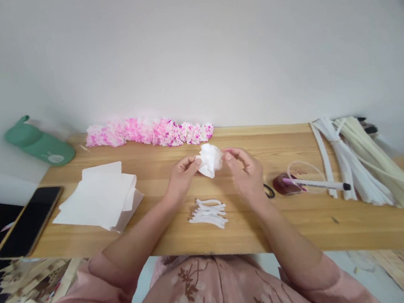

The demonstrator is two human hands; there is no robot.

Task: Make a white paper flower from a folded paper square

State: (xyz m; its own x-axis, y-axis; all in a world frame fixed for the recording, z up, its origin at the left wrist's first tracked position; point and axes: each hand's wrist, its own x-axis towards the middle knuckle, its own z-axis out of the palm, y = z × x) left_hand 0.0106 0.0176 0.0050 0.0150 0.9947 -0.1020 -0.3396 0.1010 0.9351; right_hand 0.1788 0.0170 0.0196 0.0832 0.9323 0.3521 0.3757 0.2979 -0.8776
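Between my hands, above the middle of the wooden table, is a crumpled, gathered piece of thin white paper, bunched like a flower. My left hand pinches its left side between thumb and fingers. At its right edge, my right hand is closed in a pinch on the paper's thin rim. Short white fuzzy strips lie in a small pile on the table below my hands. Behind them, a row of pink and white ruffled flowers runs along the wall.
White paper sheets and a black phone lie to the left, near a green bottle. To the right are a dark red jar, a marker, a black loop and bundles of long white and cream strips.
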